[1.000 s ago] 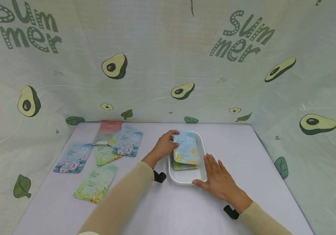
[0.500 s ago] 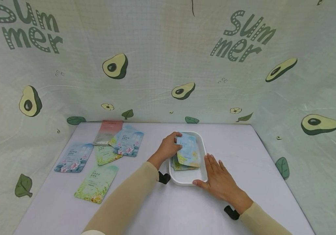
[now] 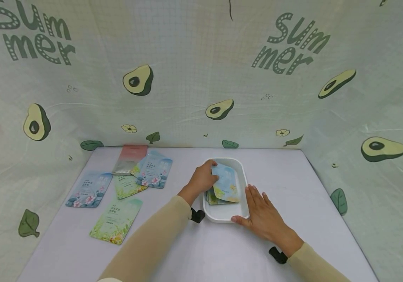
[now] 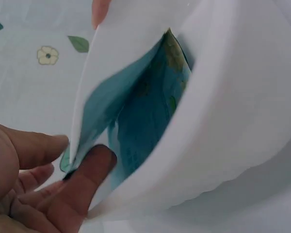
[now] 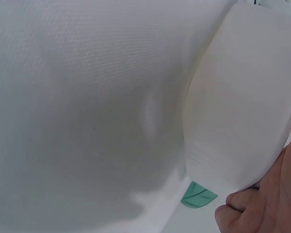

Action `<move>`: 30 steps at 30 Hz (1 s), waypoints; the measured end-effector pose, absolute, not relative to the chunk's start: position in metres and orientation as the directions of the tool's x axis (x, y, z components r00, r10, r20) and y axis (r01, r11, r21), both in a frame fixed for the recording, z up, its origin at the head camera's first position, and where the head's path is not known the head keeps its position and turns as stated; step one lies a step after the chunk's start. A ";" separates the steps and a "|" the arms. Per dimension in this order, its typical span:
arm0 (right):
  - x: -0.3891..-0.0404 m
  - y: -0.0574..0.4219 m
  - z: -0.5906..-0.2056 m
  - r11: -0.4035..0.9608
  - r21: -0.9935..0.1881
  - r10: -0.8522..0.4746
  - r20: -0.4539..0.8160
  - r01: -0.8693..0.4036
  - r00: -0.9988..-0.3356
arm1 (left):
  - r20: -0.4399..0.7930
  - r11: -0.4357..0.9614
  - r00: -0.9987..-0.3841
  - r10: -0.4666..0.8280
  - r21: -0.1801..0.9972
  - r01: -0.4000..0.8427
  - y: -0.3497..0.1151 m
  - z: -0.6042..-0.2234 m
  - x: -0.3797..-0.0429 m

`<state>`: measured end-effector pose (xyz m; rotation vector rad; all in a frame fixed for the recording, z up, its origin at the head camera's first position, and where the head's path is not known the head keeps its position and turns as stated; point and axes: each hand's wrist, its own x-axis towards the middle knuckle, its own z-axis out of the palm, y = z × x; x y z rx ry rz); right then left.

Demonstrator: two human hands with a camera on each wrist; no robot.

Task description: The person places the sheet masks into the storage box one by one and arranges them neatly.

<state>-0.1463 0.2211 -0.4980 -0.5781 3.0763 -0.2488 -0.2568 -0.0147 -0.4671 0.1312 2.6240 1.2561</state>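
Observation:
My left hand (image 3: 202,178) pinches the left edge of a light-blue face mask sachet (image 3: 227,184) above the white tray (image 3: 222,214). Under it, a green-patterned sachet (image 3: 215,199) shows in part inside the tray. In the left wrist view, the fingers (image 4: 82,187) and thumb lie on either side of the lifted sachet's edge (image 4: 104,111), which stands tilted away from the blue sachet (image 4: 145,124) below. With fingers straight, my right hand (image 3: 263,215) rests against the tray's right side. The right wrist view shows the tray's outer wall (image 5: 242,97) beside that hand.
Left of the tray lie several more sachets: a dark-blue floral one (image 3: 89,190), a green one (image 3: 117,221), another blue floral one (image 3: 154,171) overlapping others, and a red-silver one (image 3: 129,158). A patterned cloth (image 3: 187,78) hangs behind the white table (image 3: 279,168).
My left hand has shifted slightly right, and the light-blue sachet has moved right and tilted in the tray. The right hand stays in place against the tray.

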 end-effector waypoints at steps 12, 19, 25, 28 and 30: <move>-0.150 0.227 -0.492 0.911 -0.146 -0.392 -0.008 -0.387 -0.920 | -0.019 0.724 -0.997 0.080 0.689 0.045 -0.040 -0.454 -0.242; -0.155 0.237 -0.493 0.890 -0.149 -0.434 0.006 -0.430 -0.901 | 0.018 0.750 -0.998 0.066 0.658 0.062 -0.065 -0.458 -0.236; -0.156 0.235 -0.494 0.889 -0.170 -0.433 -0.011 -0.425 -0.902 | 0.066 0.734 -0.997 0.040 0.675 0.074 -0.094 -0.462 -0.227; -0.156 0.232 -0.493 0.891 -0.160 -0.432 -0.019 -0.424 -0.901 | 0.072 0.735 -0.997 0.014 0.675 0.059 -0.112 -0.464 -0.224; -0.157 0.231 -0.493 0.891 -0.153 -0.436 -0.022 -0.428 -0.900 | 0.061 0.741 -0.998 0.000 0.670 0.041 -0.126 -0.466 -0.222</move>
